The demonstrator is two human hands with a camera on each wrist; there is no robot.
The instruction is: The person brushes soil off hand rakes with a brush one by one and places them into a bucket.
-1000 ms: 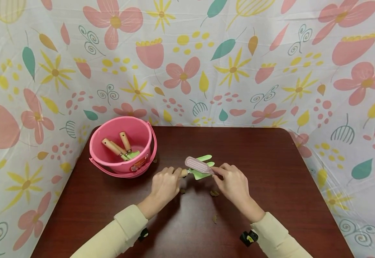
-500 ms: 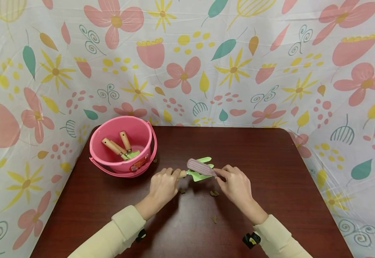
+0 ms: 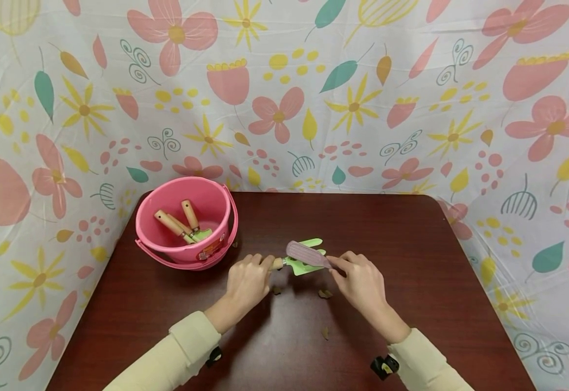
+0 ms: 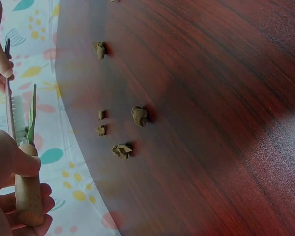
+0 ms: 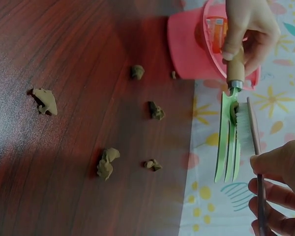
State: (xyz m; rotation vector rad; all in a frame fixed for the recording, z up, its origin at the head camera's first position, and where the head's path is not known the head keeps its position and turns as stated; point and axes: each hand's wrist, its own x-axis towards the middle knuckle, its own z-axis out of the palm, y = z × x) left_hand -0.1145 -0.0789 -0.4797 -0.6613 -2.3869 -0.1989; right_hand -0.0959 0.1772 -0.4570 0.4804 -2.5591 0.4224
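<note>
My left hand (image 3: 247, 282) grips the wooden handle (image 5: 235, 66) of a small green garden fork (image 3: 306, 266), lifted over the table with its tines toward the right. My right hand (image 3: 360, 279) pinches the handle of a pinkish-purple brush (image 3: 306, 253). In the right wrist view the pale bristles (image 5: 244, 124) press against the fork near the base of its tines. A bit of brown clay-like dirt (image 5: 233, 112) sticks to the fork there. From the head view the brush head hides part of the fork.
A pink bucket (image 3: 149, 214) with several wooden-handled green tools (image 3: 169, 222) stands at the table's back left. Brown clumps (image 3: 325, 294) lie scattered on the dark wooden table (image 3: 387, 228) under the hands. A floral cloth (image 3: 284, 65) hangs behind.
The brush and my right hand have shifted slightly right and down along the fork. My left hand, with the fork, has moved only a little left.
</note>
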